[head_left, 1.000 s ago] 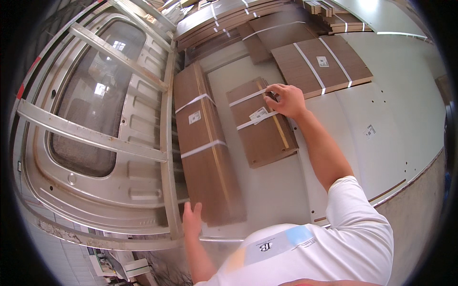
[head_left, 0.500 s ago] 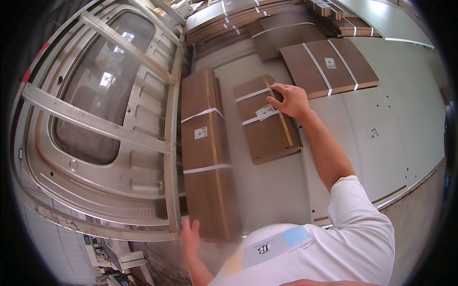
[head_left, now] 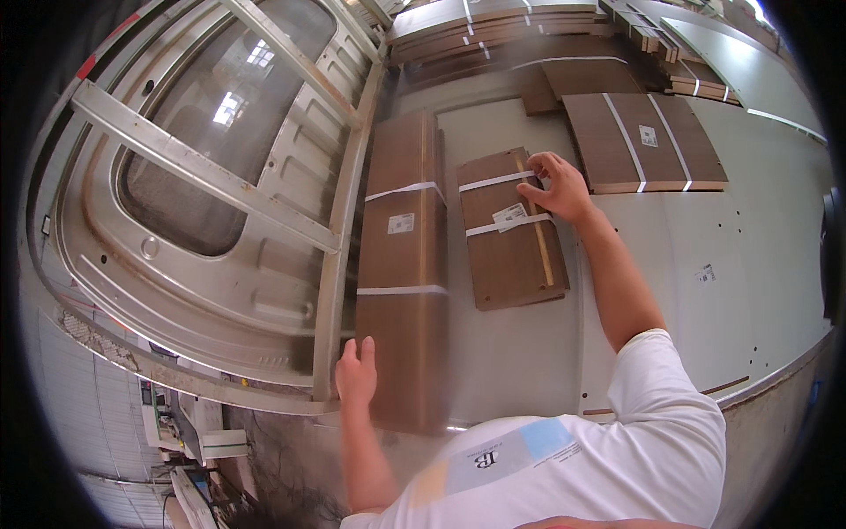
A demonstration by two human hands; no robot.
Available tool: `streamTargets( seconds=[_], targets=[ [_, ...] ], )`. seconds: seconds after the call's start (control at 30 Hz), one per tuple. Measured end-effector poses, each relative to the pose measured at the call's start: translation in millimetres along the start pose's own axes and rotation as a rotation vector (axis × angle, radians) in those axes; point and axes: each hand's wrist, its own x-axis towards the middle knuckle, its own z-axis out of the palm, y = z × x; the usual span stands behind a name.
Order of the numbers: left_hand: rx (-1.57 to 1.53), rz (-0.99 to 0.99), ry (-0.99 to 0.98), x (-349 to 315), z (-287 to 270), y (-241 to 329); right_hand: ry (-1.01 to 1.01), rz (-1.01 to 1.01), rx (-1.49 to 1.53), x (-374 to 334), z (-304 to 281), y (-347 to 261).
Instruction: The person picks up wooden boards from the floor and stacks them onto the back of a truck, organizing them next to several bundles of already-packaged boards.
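Note:
A long brown cardboard bundle [head_left: 401,264] with white straps lies lengthwise on the white table [head_left: 705,264]. My left hand [head_left: 355,370] rests flat on its near left corner. A shorter strapped cardboard bundle [head_left: 507,238] lies just to its right. On the far right part of this shorter bundle my right hand [head_left: 557,187] presses, fingers spread over a thin wooden strip and the white strap. Neither hand grips anything.
A large metal frame with a dark window opening [head_left: 211,176] stands along the left. Another strapped cardboard bundle [head_left: 643,141] lies at the far right, and stacks of flat cardboard [head_left: 493,26] sit at the back. The table's edge [head_left: 775,379] runs at the right.
The view has shifted, so both bundles sit lower and more centred. My left hand has slid along the long bundle's near left corner. My right hand stays on the short bundle.

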Motion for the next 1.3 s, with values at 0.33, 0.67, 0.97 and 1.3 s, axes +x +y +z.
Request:
streamTargets(
  seconds=[0.33,0.67,0.97,1.3],
  targets=[
    [0.064,-0.058,0.04,-70,-10,-52,-0.123,-0.088,0.157,-1,-13,15],
    [0.056,0.5,0.392,-15,-3,63,-0.077,0.108,0.155,-11,-15,-1],
    [-0.293,0.936,-0.146,194,75,340,-0.05,0.074,0.193,2,-18,20],
    [-0.457,0.375,-0.617,378,249,526,0.006,-0.009,0.142,5,-6,25]
  ],
)
